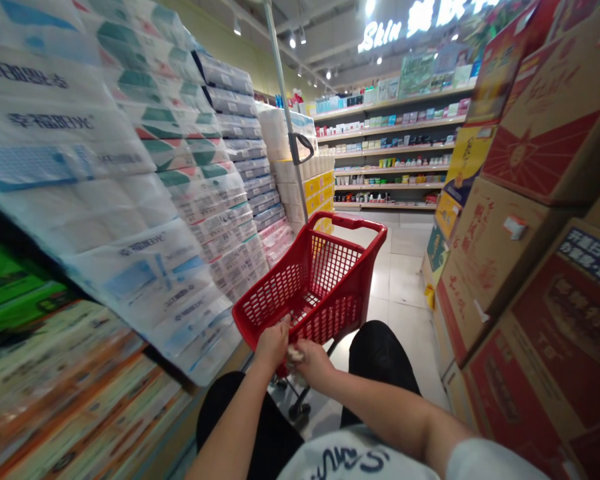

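Note:
A red plastic shopping basket cart (347, 310) with lattice sides stands in front of me, its raised red handle at the far end. My left hand (274, 343) is at the cart's near rim, its fingers curled and partly hidden. Just right of it, my right hand (313, 363) is closed around a small pale thing (295, 353) that I cannot make out. The two hands nearly touch. Inside the cart, the visible floor shows only red lattice. Below the near end are dark wheels (300, 408).
Stacked paper packs (150, 253) rise along the left. Cardboard boxes (500, 233) are piled high on the right. Beyond the cart, shelves (390, 170) hold many small products. A metal pole (280, 73) stands behind the cart. Pale tiled floor (405, 280) runs between the stacks.

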Action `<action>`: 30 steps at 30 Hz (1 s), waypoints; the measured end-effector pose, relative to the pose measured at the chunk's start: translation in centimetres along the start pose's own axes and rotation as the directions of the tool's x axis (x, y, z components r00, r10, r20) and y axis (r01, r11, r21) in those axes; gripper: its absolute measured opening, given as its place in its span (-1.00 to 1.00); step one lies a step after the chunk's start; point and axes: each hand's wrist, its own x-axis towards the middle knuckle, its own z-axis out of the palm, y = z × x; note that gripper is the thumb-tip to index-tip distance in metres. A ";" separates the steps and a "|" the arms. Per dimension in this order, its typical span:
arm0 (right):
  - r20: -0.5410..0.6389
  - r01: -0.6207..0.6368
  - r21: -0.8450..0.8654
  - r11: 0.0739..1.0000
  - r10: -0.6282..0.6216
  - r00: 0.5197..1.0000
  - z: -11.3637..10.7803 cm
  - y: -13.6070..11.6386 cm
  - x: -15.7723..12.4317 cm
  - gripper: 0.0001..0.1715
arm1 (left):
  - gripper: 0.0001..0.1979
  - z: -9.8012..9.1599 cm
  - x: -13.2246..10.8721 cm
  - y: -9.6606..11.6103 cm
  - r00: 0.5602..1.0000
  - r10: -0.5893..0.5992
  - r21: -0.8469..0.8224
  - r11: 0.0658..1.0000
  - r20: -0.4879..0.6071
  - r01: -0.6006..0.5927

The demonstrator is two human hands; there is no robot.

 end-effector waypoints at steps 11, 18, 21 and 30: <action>-0.075 0.198 -0.023 0.980 -0.199 0.977 -1.5 -2.0 0.4 -0.64 | -0.46 0.4 -0.4 -0.3 0.997 -0.023 -0.068 0.997 -0.069 0.018; -0.194 0.173 -0.010 0.985 -0.172 0.966 -3.7 -2.9 1.6 -0.63 | -0.39 0.9 -0.4 -0.9 0.994 -0.030 -0.149 0.989 -0.109 0.014; -0.223 0.171 -0.031 0.985 -0.174 0.959 -4.7 -2.8 2.1 -0.64 | -0.38 1.0 -0.4 -1.2 0.991 -0.014 -0.147 0.989 -0.130 -0.006; -0.446 0.041 -0.035 0.999 -0.052 0.893 -8.9 -1.5 4.3 -0.75 | -0.40 0.4 -1.2 -2.1 0.991 -0.034 -0.163 0.987 -0.129 0.012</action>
